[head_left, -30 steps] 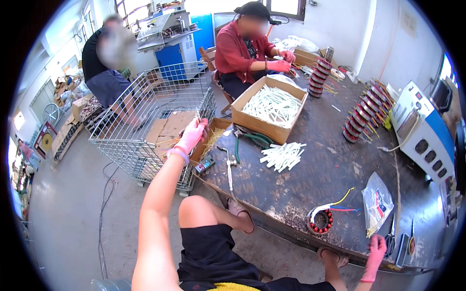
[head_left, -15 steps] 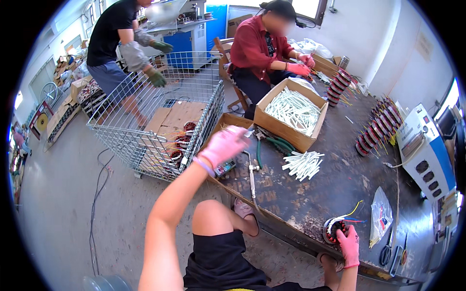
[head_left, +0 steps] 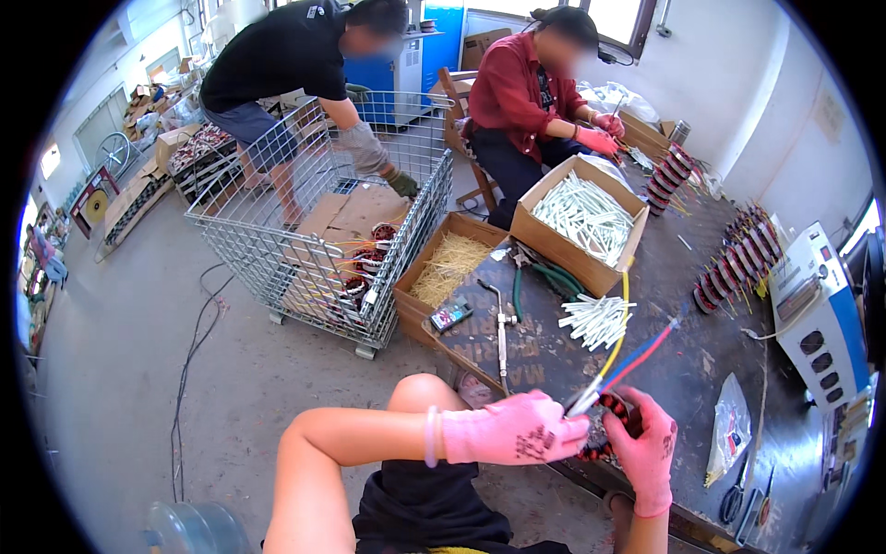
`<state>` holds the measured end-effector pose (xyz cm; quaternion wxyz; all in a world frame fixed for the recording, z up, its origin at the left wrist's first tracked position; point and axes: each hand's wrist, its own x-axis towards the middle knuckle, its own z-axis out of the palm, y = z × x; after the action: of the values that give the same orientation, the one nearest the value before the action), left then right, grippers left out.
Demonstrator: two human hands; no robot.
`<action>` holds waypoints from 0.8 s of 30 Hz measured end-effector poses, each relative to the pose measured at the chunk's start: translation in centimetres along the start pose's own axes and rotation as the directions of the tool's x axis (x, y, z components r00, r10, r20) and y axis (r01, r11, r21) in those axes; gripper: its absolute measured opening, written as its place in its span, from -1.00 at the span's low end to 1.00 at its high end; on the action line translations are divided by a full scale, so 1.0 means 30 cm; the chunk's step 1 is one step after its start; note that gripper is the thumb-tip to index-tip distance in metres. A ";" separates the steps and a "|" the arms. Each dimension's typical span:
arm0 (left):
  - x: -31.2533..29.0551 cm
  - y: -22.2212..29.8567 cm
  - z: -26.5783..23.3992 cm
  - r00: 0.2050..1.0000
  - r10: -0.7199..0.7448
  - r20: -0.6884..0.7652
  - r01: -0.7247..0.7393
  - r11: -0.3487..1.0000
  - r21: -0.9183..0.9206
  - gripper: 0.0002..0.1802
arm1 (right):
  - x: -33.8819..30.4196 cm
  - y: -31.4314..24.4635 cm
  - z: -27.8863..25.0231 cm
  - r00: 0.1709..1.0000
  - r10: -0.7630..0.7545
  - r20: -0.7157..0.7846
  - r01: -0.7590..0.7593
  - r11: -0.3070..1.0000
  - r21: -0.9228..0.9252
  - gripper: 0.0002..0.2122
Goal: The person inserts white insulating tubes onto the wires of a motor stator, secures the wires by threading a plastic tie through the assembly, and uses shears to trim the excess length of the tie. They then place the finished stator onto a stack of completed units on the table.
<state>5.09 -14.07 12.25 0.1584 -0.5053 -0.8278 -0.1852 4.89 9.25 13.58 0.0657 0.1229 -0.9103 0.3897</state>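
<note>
Now | both hands (head_left: pixel 519 430) (head_left: pixel 645 447) at wound ring (head_left: pixel 616 405) | left newly gripping wires (head_left: pixel 637 355)

2 pink-gloved hands (head_left: pixel 519 430) (head_left: pixel 646 452) at a coil ring (head_left: pixel 612 403) with coloured wires (head_left: pixel 628 366)

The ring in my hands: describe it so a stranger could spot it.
From the dark table, go to its near edge, where your pink-gloved left hand and right hand meet. There is the ring, red and black. Unlike the stacked rings farther back, it is held, with yellow, blue and red wires stretching away.
</note>
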 end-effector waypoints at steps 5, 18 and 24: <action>-0.191 -0.243 0.070 0.892 -0.281 -0.355 0.261 0.960 -0.104 -0.69 | 0.062 0.009 0.083 0.992 0.103 0.070 -0.123 0.903 0.413 -0.55; -0.910 -1.188 0.210 -0.127 -0.888 -0.442 0.983 -0.174 0.067 -0.59 | -0.017 0.323 0.311 0.969 -0.245 0.042 0.248 0.960 -0.129 -0.63; -0.736 -1.121 0.336 -0.013 -0.928 -0.372 0.996 -0.043 0.072 -0.23 | -0.023 0.308 0.310 0.972 -0.230 0.040 0.233 0.965 -0.121 -0.64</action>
<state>-16.08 -40.69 -11.49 0.1472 0.2826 -0.9347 -0.1576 2.80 8.78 0.64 0.1069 0.2290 -0.9131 0.3201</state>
